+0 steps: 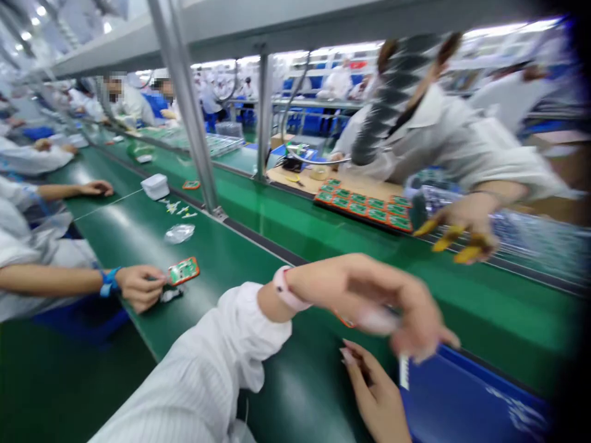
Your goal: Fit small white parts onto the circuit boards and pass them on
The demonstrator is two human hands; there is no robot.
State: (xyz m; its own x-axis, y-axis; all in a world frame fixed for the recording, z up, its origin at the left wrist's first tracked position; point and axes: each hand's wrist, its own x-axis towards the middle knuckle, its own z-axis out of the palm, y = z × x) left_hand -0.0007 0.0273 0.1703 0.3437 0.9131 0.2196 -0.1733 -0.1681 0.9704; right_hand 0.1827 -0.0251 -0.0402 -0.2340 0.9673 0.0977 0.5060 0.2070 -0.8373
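My left hand (369, 301), in a white sleeve with a pink wristband, is stretched across the green work surface (300, 394). Its fingers are bent and apart, smeared by motion, and I see nothing held in them. Behind its palm shows a small orange edge (345, 320); the rest of that thing is hidden. Lower down, my right hand (378, 394) is near the surface, left of a blue tray (471, 400). Its fingers are loosely bent and separated, with no object visible in them. My left fingertips overlap the tray's near-left corner in view.
Across the green belt (295, 227), a co-worker's hand (466, 227) with yellow fingertips reaches beside orange-edged circuit boards (364, 203). At left, another person's hand (141, 286) is by a circuit board (183, 271). A metal post (189, 104) and a dark hose (388, 98) stand in view.
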